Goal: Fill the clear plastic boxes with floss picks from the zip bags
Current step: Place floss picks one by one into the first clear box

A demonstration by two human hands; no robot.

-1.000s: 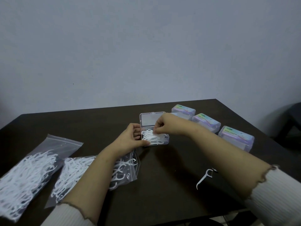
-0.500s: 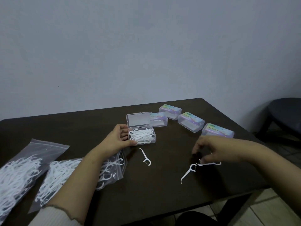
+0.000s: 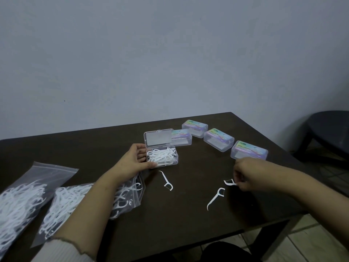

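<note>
Right hand: your right hand (image 3: 245, 175) is curled, its fingertips pinching a white floss pick (image 3: 229, 182) by the handle, with the forked head showing to the left of the fingers, at or just above the tabletop.
Left hand: your left hand (image 3: 135, 160) cups the left side of the open clear box (image 3: 162, 157), thumb along the front lower edge and fingers against the left wall; the forearm lies over the nearer zip bag.
Open clear box: it stands on the dark table (image 3: 181, 224), its lid (image 3: 158, 138) hinged up at the back, and is heaped with white floss picks.
Loose pick, right: a second floss pick (image 3: 215, 198) lies flat just below and left of your right hand, forked head toward the hand.
Loose pick, centre: a third floss pick (image 3: 166, 180) lies flat just in front of the open box, forked head toward you.
Nearer zip bag: a clear zip bag (image 3: 75, 201) of floss picks lies under your left forearm, its mouth end near the open box.
Far zip bag: a second zip bag (image 3: 24, 199) of floss picks lies at the left edge of the view, beside the first.
Closed boxes: four lidded clear boxes with coloured labels sit behind and right of the open one: one (image 3: 182, 139) touching its lid, one (image 3: 194, 127) further back, one (image 3: 219, 138) to the right, and one (image 3: 249, 150) just beyond your right hand.
Surroundings: a plain grey wall (image 3: 170, 53) behind the table; a dark chair (image 3: 328, 129) at the right; a tiled floor (image 3: 311, 242) below.
</note>
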